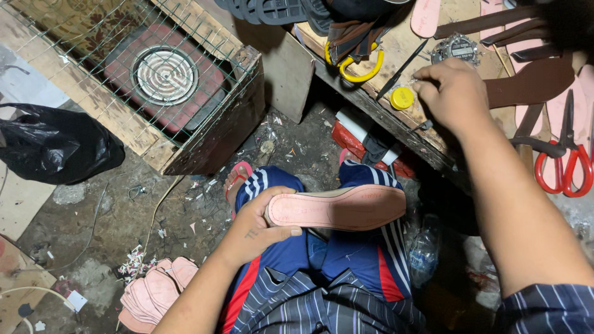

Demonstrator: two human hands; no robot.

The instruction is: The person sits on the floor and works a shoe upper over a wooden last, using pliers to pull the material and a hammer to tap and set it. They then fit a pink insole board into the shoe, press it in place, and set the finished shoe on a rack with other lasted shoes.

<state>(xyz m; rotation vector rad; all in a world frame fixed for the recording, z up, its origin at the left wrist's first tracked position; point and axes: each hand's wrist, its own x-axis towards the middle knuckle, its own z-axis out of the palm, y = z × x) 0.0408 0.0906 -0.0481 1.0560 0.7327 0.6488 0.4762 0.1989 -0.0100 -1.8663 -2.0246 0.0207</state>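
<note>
Pink rubber shoe sole (337, 208): across lap, held by left hand (257, 226). Round yellow plastic cap (401, 98): on wooden bench (396, 55), just left of right hand (448, 93). Red-handled metal scissors (566, 158): right, on bench. Wire-mesh wooden crate (204, 133): left, on floor.

Red scissors (564, 162), black bag (52, 145) (crumpled), caged heater (164, 75).

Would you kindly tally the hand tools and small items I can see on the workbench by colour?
Red-handled scissors: 1
Yellow-handled scissors: 1
Yellow round cap: 1
Total: 3

The right hand rests on the workbench near the cap; the left hand holds a pink shoe sole.
</note>
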